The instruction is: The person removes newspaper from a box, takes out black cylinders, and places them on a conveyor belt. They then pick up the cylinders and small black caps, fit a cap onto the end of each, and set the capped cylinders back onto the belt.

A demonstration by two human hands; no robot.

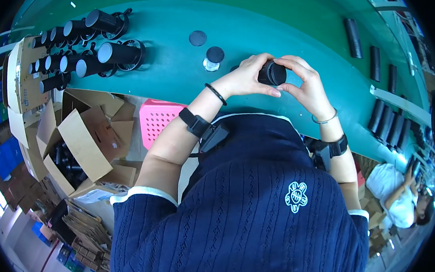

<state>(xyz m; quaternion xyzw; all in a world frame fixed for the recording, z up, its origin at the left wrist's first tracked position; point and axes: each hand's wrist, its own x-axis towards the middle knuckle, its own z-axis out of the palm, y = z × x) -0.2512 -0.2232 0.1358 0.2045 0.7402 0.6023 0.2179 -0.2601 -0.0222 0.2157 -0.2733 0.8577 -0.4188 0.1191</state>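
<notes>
Both my hands are together over the green table [174, 84], on a short black cylindrical piece [272, 74] with a ridge around it. My left hand [253, 76] grips it from the left with thumb and fingers curved about it. From the other side, the thumb and fingertips of my right hand [304, 83] close on it. Its exact kind does not show. To the left of my left hand stands a small clear and white container with a black round top [215, 54]. A flat black disc [197, 38] lies behind that. Part of a dark thing shows behind my left hand.
Several black cylinders with wide rings [118, 53] lie in rows at the far left. Stacks of black discs [353, 38] and black cylinders [387, 125] lie at the right. Left of me are a pink perforated stool [159, 120] and open cartons [83, 136]. Another person [393, 195] sits at right.
</notes>
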